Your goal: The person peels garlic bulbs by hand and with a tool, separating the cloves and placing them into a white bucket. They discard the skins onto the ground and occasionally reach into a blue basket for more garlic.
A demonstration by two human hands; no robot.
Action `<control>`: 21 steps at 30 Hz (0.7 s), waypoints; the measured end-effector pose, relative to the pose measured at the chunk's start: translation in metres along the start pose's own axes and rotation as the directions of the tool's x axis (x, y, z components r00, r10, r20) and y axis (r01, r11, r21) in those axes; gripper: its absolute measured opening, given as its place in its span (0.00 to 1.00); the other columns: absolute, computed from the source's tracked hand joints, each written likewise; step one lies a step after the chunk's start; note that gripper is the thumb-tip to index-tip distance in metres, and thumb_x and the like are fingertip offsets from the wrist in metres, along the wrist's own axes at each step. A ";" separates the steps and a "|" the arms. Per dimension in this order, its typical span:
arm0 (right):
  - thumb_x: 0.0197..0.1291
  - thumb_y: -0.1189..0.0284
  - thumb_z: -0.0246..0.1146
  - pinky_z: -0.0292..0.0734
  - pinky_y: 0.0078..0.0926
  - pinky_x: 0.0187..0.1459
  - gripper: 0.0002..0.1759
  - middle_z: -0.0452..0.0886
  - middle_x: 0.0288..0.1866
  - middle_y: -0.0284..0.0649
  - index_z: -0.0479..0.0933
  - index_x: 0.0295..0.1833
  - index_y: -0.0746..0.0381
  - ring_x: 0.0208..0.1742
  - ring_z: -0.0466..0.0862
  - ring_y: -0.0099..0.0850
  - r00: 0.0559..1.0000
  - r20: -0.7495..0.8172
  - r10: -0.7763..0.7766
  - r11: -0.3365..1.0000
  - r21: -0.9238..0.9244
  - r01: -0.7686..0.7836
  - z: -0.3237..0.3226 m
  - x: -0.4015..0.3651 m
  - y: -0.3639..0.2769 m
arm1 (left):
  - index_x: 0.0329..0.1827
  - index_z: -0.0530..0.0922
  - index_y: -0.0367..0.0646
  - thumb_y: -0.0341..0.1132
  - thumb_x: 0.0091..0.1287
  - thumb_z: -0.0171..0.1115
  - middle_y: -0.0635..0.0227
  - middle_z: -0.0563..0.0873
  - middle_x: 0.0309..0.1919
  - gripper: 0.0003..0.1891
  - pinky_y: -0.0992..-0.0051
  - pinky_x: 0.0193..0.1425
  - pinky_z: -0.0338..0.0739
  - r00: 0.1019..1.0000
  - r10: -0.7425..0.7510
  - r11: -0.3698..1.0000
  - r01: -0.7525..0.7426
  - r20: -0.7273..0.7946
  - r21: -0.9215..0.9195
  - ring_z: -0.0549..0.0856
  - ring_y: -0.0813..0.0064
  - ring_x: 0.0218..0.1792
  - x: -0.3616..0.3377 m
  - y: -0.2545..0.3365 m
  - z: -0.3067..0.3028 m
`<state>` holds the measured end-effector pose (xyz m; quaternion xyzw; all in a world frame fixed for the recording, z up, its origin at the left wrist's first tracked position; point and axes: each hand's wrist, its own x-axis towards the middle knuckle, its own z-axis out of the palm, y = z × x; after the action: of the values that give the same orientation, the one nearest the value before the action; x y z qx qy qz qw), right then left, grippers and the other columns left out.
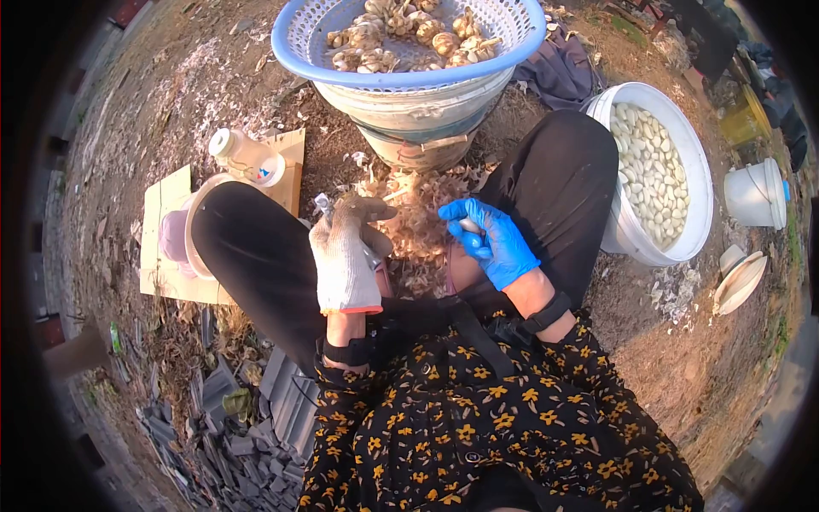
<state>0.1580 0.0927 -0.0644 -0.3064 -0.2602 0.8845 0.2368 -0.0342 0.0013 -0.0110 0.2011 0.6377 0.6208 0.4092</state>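
My left hand (348, 252), in a white knit glove with an orange cuff, is curled around a metallic tool, only partly visible. In a blue glove, my right hand (490, 239) pinches a pale garlic clove (470, 226) between its fingers. Between and beyond my hands, a heap of papery skins (418, 213) lies on the ground. Above it, a blue basket (409, 82) of unpeeled garlic bulbs (429, 32) rests on a white bucket (418, 119). On the right, a tilted white bucket (701, 171) holds many peeled cloves (650, 171).
A capped plastic jar (243, 154) lies on cardboard (290, 158) at the left, beside a round container rim. Grey tiles (290, 397) are piled lower left. At the right are a lidded white pail (755, 194), a pale dish (740, 283) and a yellow bucket (745, 115).
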 end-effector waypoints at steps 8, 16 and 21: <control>0.68 0.65 0.59 0.64 0.07 0.25 0.17 0.83 0.41 0.35 0.77 0.55 0.66 0.31 0.75 0.15 1.000 0.004 0.002 1.000 0.004 -0.002 0.002 0.005 0.002 | 0.37 0.85 0.40 0.42 0.74 0.51 0.66 0.79 0.17 0.17 0.73 0.28 0.73 0.946 0.313 0.547 -0.254 0.087 0.798 0.77 0.76 0.20 0.007 -0.033 0.010; 0.66 0.68 0.61 0.65 0.07 0.25 0.17 0.84 0.44 0.42 0.76 0.55 0.68 0.30 0.75 0.16 0.997 0.078 0.028 0.980 0.196 -0.043 -0.004 0.002 -0.005 | 0.38 0.85 0.34 0.52 0.76 0.48 0.70 0.82 0.23 0.28 0.78 0.26 0.64 0.995 0.099 0.989 -0.095 -0.026 0.111 0.72 0.84 0.21 0.004 -0.016 0.018; 0.67 0.72 0.59 0.70 0.11 0.30 0.17 0.82 0.51 0.45 0.74 0.58 0.70 0.36 0.76 0.19 0.985 0.167 -0.035 0.953 0.301 -0.018 -0.006 0.010 0.002 | 0.37 0.85 0.33 0.54 0.76 0.46 0.69 0.82 0.23 0.30 0.81 0.25 0.63 0.995 0.067 0.998 -0.066 -0.069 0.010 0.71 0.84 0.21 0.003 -0.015 0.020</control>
<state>0.1546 0.0985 -0.0736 -0.1887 -0.1429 0.9358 0.2614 -0.0171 0.0138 -0.0238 0.2022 0.6467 0.6382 0.3654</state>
